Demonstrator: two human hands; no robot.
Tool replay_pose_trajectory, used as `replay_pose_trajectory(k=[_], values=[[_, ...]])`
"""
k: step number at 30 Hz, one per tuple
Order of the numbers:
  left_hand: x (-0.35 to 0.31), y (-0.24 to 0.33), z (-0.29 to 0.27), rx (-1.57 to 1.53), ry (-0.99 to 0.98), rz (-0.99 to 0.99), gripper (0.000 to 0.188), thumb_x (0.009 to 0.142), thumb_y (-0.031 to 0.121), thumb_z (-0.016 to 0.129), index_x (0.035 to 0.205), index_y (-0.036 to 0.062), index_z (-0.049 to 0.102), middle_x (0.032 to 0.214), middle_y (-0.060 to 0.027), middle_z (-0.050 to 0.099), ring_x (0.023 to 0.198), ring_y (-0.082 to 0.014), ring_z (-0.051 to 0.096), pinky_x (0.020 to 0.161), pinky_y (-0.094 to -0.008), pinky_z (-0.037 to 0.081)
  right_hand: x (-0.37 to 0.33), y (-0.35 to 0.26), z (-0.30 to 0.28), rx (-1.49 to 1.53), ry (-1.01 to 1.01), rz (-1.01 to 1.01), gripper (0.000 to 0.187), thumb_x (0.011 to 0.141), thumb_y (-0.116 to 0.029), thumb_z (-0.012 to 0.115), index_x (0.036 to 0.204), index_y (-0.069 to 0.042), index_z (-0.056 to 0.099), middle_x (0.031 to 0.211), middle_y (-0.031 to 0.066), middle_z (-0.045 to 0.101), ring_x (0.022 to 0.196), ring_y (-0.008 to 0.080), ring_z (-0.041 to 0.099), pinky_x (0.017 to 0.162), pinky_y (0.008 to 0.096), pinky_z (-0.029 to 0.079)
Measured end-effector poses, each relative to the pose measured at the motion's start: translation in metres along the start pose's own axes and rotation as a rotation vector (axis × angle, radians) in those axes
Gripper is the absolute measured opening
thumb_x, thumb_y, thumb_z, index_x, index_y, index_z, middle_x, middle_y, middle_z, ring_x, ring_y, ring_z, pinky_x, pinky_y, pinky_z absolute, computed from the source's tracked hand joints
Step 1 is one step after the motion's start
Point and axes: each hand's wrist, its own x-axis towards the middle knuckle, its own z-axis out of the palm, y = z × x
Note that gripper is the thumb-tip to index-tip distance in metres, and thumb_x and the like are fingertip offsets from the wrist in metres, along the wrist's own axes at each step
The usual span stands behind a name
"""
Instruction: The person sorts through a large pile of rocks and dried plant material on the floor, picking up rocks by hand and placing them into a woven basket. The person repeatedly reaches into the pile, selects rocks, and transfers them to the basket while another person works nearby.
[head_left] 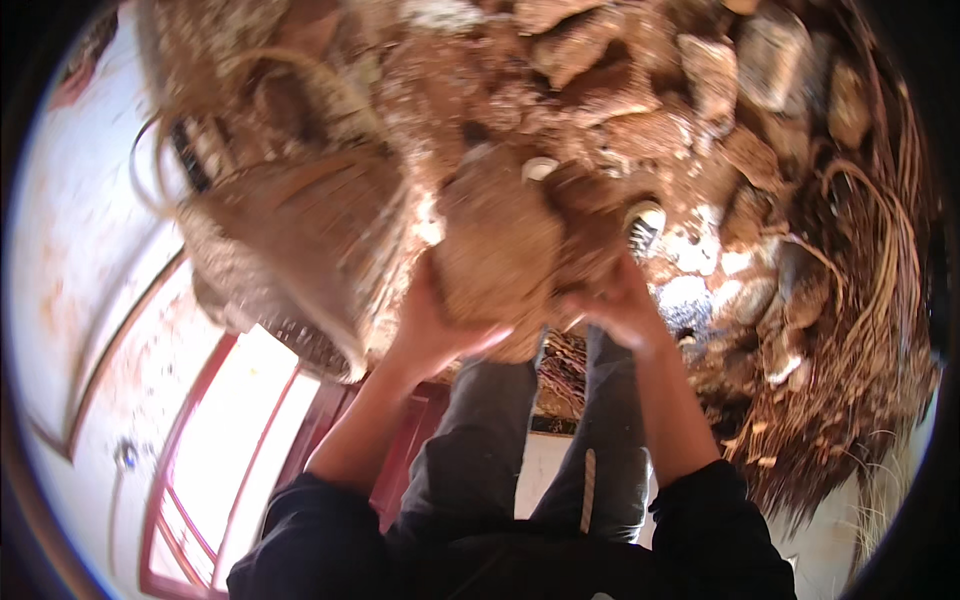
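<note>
A large tan rock is held in front of my legs, with my left hand wrapped round its lower left side. Against its right side sits a darker reddish-brown rock. My right hand grips that one from below and the right, its fingers partly hidden under it. The two rocks appear to touch, and both are blurred by motion. Just left of the tan rock stands a brown, basket-like container, tilted, with a pale hoop handle above it.
Loose stones and reddish soil cover the ground ahead and to the right. A bundle of dry stalks lies at the right edge. My shoe shows beyond the rocks. At left are a white wall and a red-framed opening.
</note>
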Motion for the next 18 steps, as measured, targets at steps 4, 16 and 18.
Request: replay_pose_trajectory(k=[4, 16, 18], values=[[-0.154, -0.034, -0.124, -0.300, 0.366, -0.197, 0.100, 0.046, 0.033, 0.085, 0.126, -0.0003, 0.034, 0.114, -0.0113, 0.051, 0.106, -0.0221, 0.052, 0.090, -0.0356, 0.044, -0.001, -0.005, 0.161, -0.239, -0.443, -0.270, 0.062, 0.069, -0.027, 0.073, 0.118, -0.003, 0.044, 0.112, 0.0144, 0.051, 0.103, 0.0280, 0.051, 0.086, 0.0377, 0.043], [-0.184, -0.089, -0.129, 0.189, 0.728, -0.338, 0.034, 0.085, 0.029, 0.056, 0.106, 0.0022, 0.055, 0.088, -0.0055, 0.060, 0.067, -0.0114, 0.056, 0.057, -0.0218, 0.046, 0.022, 0.033, 0.148, -0.342, -0.130, 0.188, 0.048, 0.080, -0.029, 0.061, 0.120, -0.006, 0.047, 0.121, 0.0165, 0.050, 0.107, 0.0314, 0.050, 0.095, 0.0383, 0.038], [-0.150, -0.092, -0.078, 0.312, 0.406, 0.059, 0.028, 0.076, 0.012, 0.067, 0.100, 0.0028, 0.057, 0.088, -0.0061, 0.061, 0.071, -0.0136, 0.060, 0.059, -0.0229, 0.048, 0.048, 0.092, 0.078, -0.790, 0.097, 0.076, 0.039, 0.078, -0.025, 0.065, 0.111, -0.009, 0.051, 0.115, 0.0130, 0.055, 0.086, 0.0208, 0.060, 0.083, 0.0336, 0.049]])
